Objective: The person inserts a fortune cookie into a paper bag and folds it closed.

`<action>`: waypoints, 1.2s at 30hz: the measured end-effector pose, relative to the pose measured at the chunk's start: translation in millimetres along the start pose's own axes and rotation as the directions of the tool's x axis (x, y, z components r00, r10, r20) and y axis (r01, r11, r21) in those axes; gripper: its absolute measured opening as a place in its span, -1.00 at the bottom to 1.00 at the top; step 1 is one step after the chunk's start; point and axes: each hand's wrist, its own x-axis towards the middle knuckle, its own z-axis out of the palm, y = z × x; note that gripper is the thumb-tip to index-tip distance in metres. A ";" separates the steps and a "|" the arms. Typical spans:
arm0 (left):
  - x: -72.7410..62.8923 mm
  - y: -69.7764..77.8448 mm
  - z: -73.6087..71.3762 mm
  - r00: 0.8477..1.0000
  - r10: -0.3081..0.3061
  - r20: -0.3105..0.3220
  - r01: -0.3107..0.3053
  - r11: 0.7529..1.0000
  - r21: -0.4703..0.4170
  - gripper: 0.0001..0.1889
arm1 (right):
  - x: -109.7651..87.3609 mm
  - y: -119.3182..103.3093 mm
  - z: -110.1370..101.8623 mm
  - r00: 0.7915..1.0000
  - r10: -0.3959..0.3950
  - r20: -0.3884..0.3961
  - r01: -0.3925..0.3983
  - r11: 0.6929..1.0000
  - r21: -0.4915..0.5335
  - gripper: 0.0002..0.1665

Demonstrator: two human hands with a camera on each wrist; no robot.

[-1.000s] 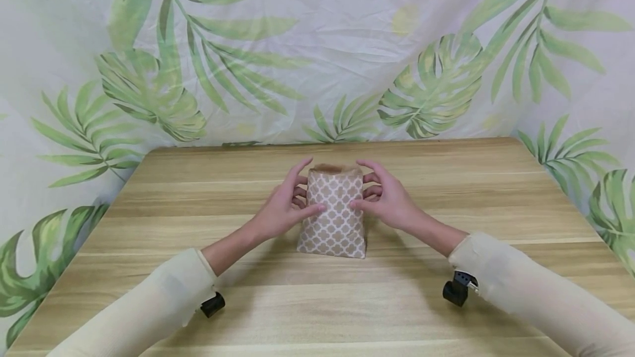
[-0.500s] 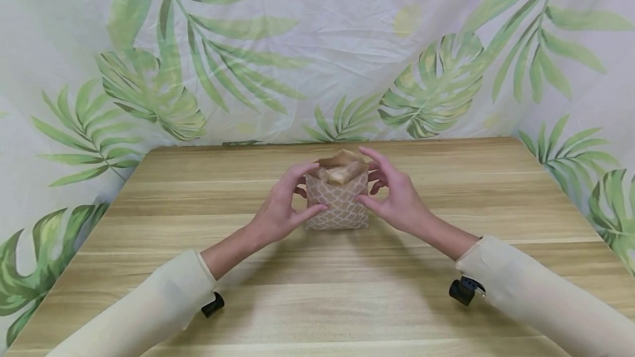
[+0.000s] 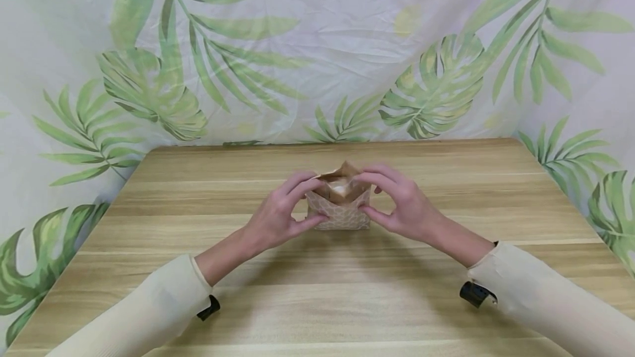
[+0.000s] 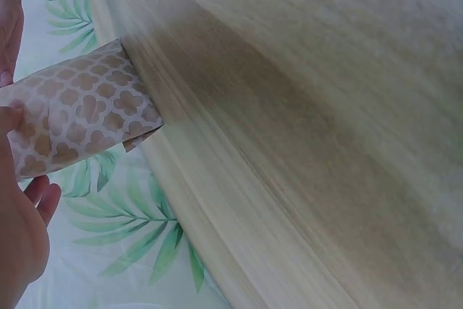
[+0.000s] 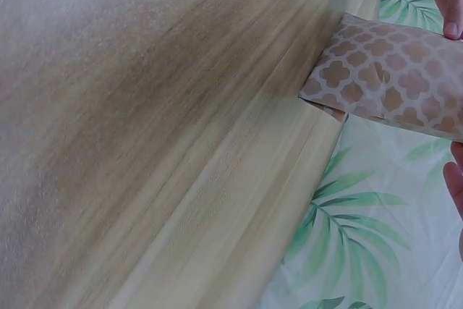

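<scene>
A brown paper bag (image 3: 342,218) with a white lattice print stands upright near the middle of the wooden table, its mouth spread and facing up. Something pale shows inside, too unclear to name. On the bag's left side, my left hand (image 3: 278,211) pinches the rim, thumb on the front and fingers at the mouth. My right hand (image 3: 412,205) grips the opposite side likewise, its index finger over the rim. In the left wrist view the bag (image 4: 79,110) rests its base on the tabletop; the right wrist view shows its patterned front (image 5: 391,77).
The wooden table (image 3: 317,302) stretches out on all sides of the bag. Behind it hangs a white cloth (image 3: 347,54) printed with green leaves. A small black device (image 3: 476,293) sits under the right sleeve, another (image 3: 208,307) under the left.
The bag has gone from leaning back with its front showing to standing upright, its mouth now wider. Both hands' fingers have moved in over the rim.
</scene>
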 end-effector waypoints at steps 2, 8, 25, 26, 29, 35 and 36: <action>0.2 0.8 -1.0 1.000 0.003 0.010 -0.003 1.000 0.012 -0.29 | -0.9 -1.0 -1.1 1.000 -0.003 0.016 0.003 1.000 -0.023 -0.27; 0.1 2.1 -3.0 1.000 0.001 0.015 -0.002 1.000 0.030 -0.26 | -0.3 -4.5 -4.2 0.999 -0.024 0.038 0.026 0.998 -0.065 -0.25; 4.5 6.4 -9.7 0.996 -0.031 0.078 0.030 1.000 0.005 -0.41 | 2.9 -6.6 -6.3 0.988 -0.091 0.127 0.110 0.983 -0.145 -0.37; 4.4 6.4 -9.7 0.996 -0.028 0.082 0.028 1.000 0.005 -0.42 | 3.1 -6.7 -6.4 0.986 -0.098 0.134 0.118 0.981 -0.151 -0.38; 4.3 6.5 -10.0 0.996 -0.015 0.085 0.014 1.000 0.014 -0.44 | 3.8 -7.0 -6.6 0.983 -0.112 0.148 0.137 0.976 -0.167 -0.39; 4.3 6.9 -11.6 0.997 0.002 0.074 -0.004 1.000 0.025 -0.38 | 4.6 -8.7 -6.8 0.982 -0.111 0.152 0.139 0.973 -0.184 -0.37; 4.1 7.0 -11.9 0.997 -0.001 0.072 -0.001 1.000 0.026 -0.36 | 4.6 -9.3 -6.8 0.982 -0.111 0.151 0.139 0.972 -0.188 -0.37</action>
